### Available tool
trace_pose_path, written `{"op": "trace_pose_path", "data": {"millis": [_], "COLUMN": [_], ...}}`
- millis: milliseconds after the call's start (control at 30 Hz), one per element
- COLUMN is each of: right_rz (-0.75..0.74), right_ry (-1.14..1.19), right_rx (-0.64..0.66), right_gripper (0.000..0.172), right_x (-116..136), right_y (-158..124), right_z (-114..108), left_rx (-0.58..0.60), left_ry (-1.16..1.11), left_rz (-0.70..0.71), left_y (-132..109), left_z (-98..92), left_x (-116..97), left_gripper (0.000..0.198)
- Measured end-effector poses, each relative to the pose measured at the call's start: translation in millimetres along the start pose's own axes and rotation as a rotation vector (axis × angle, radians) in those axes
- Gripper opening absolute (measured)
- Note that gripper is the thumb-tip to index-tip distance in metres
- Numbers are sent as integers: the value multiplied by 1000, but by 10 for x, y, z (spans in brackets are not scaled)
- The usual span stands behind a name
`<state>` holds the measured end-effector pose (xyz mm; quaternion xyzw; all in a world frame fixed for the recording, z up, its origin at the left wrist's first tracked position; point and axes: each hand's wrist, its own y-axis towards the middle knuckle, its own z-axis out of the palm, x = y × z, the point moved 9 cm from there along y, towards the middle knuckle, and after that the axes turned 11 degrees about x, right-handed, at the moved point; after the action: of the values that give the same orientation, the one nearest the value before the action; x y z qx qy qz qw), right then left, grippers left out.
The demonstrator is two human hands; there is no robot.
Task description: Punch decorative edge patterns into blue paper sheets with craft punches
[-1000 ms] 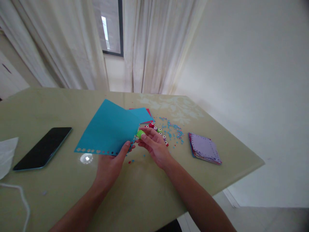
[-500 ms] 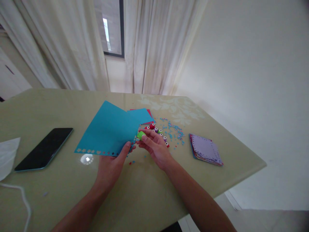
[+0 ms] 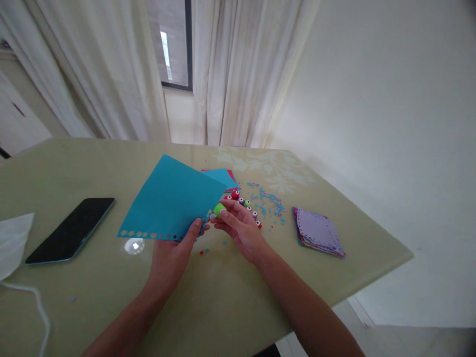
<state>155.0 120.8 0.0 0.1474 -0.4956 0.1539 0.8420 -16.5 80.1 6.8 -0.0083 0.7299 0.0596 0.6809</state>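
Note:
A square sheet of blue paper (image 3: 173,196) is tilted up above the table, with a row of small punched shapes along its near edge. My left hand (image 3: 178,248) grips that edge, thumb on top. In my right hand (image 3: 241,228) is a green craft punch (image 3: 219,209), pinched between thumb and fingers at the sheet's right corner. Whether the punch's slot is around the paper I cannot tell. Just beyond my right hand stand several more craft punches (image 3: 248,203) in red, purple and green, partly hidden by the fingers.
Blue and red paper sheets (image 3: 223,177) lie behind the punches. Paper confetti (image 3: 273,201) is scattered right of them. A stack of punched squares (image 3: 319,232) sits farther right. At left are a black phone (image 3: 70,230), white paper (image 3: 15,243) and a white cable (image 3: 42,312).
The green punch and the right fingers have shifted slightly at the paper's corner. Both hands keep their hold. The whole view has moved a little.

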Motion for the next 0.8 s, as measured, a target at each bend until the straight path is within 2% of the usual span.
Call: {"op": "trace_pose_path", "data": {"millis": [800], "right_rz": [5], "right_ry": [-63], "right_rx": [14], "right_gripper": [40], "right_x": [23], "right_y": [-18], "right_z": [34], "left_rx": [1], "left_ry": [61], "left_rz": [26], "left_y": [32], "left_z": [0], "left_x": [-77], "left_gripper": [27]}}
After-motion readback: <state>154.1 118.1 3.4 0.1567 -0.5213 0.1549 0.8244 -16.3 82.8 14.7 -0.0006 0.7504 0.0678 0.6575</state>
